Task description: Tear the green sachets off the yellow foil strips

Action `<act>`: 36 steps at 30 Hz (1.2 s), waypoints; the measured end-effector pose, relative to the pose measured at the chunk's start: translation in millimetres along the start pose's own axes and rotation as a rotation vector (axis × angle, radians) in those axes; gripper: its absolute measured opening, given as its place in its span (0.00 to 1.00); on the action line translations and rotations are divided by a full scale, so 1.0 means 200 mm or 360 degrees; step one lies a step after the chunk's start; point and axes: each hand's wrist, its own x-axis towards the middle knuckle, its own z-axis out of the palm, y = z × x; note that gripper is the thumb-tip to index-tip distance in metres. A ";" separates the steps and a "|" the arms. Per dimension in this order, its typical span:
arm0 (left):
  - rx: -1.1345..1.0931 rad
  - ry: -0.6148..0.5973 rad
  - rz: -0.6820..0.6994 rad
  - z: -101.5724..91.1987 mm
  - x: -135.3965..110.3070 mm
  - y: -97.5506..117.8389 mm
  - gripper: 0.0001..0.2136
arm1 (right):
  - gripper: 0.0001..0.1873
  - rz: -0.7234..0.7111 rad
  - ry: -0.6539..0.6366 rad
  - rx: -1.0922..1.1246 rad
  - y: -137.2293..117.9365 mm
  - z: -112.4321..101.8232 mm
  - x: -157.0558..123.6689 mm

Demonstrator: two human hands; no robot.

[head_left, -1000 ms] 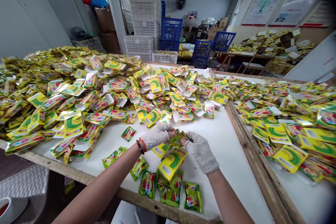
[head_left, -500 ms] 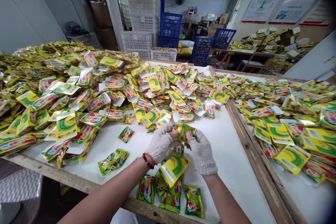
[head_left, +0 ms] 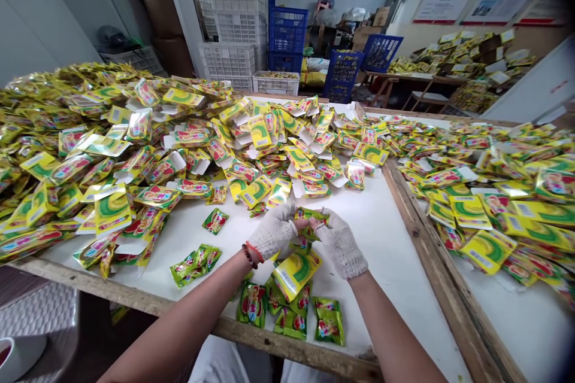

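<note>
My left hand [head_left: 275, 231] and my right hand [head_left: 340, 242], both in white knit gloves with bare fingertips, pinch a green candy packet [head_left: 311, 214] between them above the table. Below them lies a yellow carton [head_left: 297, 273] with a green swirl, resting on several green packets [head_left: 287, 314]. One more packet [head_left: 329, 321] sits right of these by the table edge. To the left of my left hand are a small cluster of green packets [head_left: 196, 264] and a single packet [head_left: 215, 221]. My fingers partly cover the held packet.
A large heap of yellow cartons and packets [head_left: 148, 173] covers the table's left and back. Beyond a wooden divider [head_left: 426, 251] on the right lies another pile of cartons [head_left: 489, 215]. White crates [head_left: 236, 6] and blue crates [head_left: 287, 30] stand behind. A cup [head_left: 20, 356] is at lower left.
Both hands have drawn closer together on the green packet, which now shows less between the fingers. The whole view has shifted slightly; the piles look unchanged.
</note>
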 end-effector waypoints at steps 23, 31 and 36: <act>0.1111 0.0152 0.0076 -0.09 -0.17 0.14 0.23 | 0.22 0.0373 0.0035 0.0513 -0.05 -0.11 -0.06; 0.1999 0.0253 0.0088 0.09 -0.11 -0.05 0.20 | 0.22 0.0379 0.0307 0.0450 0.01 -0.07 -0.01; 0.1231 0.0048 0.0162 -0.01 -0.11 -0.07 0.13 | 0.20 0.0161 0.0358 0.0262 -0.02 -0.15 -0.01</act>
